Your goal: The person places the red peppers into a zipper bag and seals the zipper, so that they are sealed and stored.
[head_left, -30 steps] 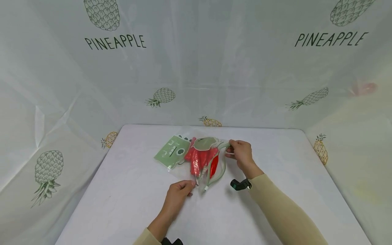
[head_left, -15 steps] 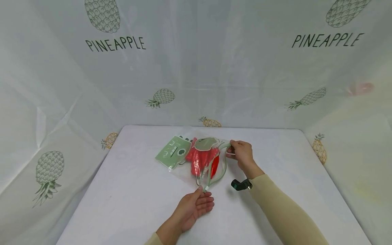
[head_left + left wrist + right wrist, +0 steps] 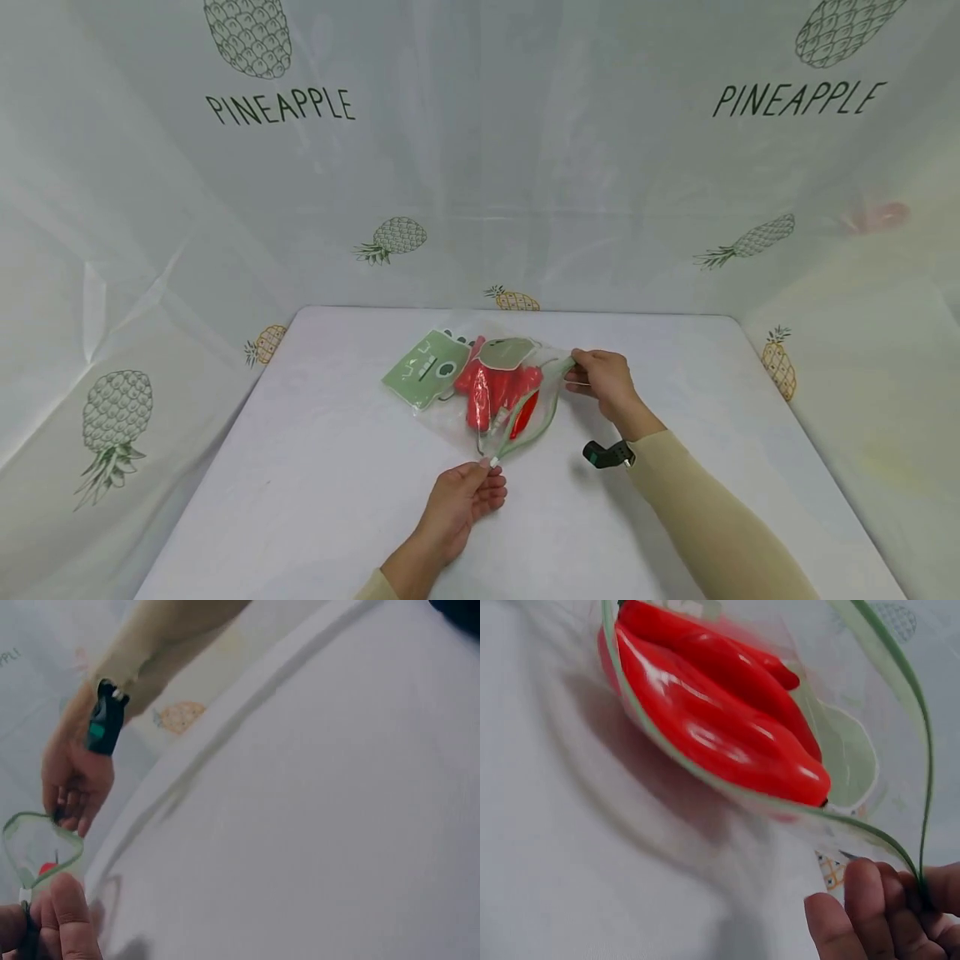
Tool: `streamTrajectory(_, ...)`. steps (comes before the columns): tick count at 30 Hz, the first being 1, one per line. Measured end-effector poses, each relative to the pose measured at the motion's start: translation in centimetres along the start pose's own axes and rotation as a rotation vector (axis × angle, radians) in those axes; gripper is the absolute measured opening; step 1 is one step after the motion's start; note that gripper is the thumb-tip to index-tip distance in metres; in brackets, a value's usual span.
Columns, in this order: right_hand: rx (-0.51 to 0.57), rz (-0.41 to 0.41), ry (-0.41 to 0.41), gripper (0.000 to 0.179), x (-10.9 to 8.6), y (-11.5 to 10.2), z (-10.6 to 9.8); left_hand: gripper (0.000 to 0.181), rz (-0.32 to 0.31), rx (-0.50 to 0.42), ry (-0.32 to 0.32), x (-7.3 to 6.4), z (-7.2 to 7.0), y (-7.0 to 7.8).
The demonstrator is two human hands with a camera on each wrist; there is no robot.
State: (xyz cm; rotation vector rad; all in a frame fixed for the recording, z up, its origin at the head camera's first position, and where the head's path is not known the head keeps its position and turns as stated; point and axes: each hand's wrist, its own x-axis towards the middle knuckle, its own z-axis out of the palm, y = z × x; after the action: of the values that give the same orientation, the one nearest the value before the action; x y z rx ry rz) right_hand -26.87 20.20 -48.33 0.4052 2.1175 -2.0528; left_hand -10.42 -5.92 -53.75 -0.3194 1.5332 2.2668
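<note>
A clear zip bag [image 3: 442, 425] with a green dinosaur print lies on the table. Inside are several glossy red peppers [image 3: 712, 724]. Its green-edged mouth gapes between my hands, seen as a loop in the left wrist view. My left hand [image 3: 461, 504] pinches the near end of the zip strip beside the white zip slider [image 3: 25, 895]. At the opposite end of the mouth, my right hand [image 3: 606, 385] pinches the green zip strip [image 3: 924, 825] between thumb and fingers. Its other fingers are loosely bent in the right wrist view.
The white table [image 3: 315, 467] runs out to its back edge behind the bag. Beyond it hangs a pale curtain [image 3: 570, 167] printed with pineapples. A dark wrist device [image 3: 607, 454] is on the right wrist.
My left hand shifted right, turned palm up, and took the near end of the zip. My right hand moved slightly right, drawing the bag's mouth along.
</note>
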Motion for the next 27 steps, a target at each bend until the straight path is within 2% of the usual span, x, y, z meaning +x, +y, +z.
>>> streamTrajectory(7, -0.02, 0.046, -0.066, 0.039, 0.0, 0.4, -1.9, 0.04, 0.078, 0.156, 0.024, 0.1, -1.6, 0.3)
streamTrajectory(12, -0.024, 0.063, -0.095, 0.038, -0.2, 1.3, -2.9, 0.037, 0.158, 0.294, 0.054, 0.3, -2.6, 0.7)
streamTrajectory(18, -0.01, 0.081, -0.096, 0.036, -0.9, 3.0, -3.6, 0.031, 0.228, 0.433, 0.121, 1.7, -3.8, 1.8)
streamTrajectory(22, 0.024, 0.109, -0.093, 0.033, -1.4, 4.2, -3.8, 0.03, 0.235, 0.475, 0.171, 3.0, -4.7, 3.4)
streamTrajectory(27, 0.037, 0.123, -0.102, 0.034, -2.1, 5.0, -3.9, 0.031, 0.211, 0.462, 0.204, 4.6, -5.2, 6.1)
